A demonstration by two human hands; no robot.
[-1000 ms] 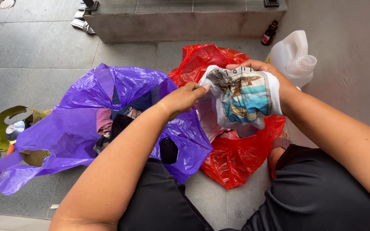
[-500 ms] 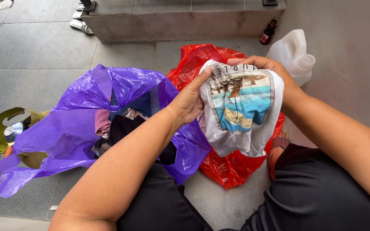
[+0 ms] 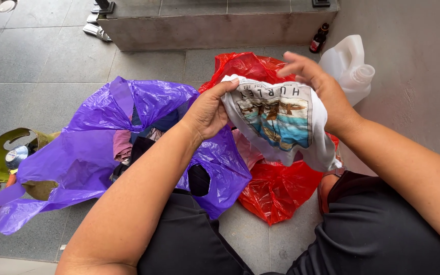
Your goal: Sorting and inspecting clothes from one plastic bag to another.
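- While my left hand [image 3: 207, 109] pinches the left edge of the white printed shirt [image 3: 281, 119], it hangs over the red bag [image 3: 276, 188].
- My right hand [image 3: 314, 81] rests open-fingered on its top, not gripping.
- With one pinch only, I judge the shirt could slip onto the tiled floor [image 3: 42, 56].
- Purple bag [image 3: 103, 137] gapes beside it.

Both bare forearms reach forward over the white shirt [image 3: 281, 122]. The left hand [image 3: 207, 112] pinches its near-left edge, fingers curled; the right hand [image 3: 314, 81] hovers above its far edge, fingers spread.
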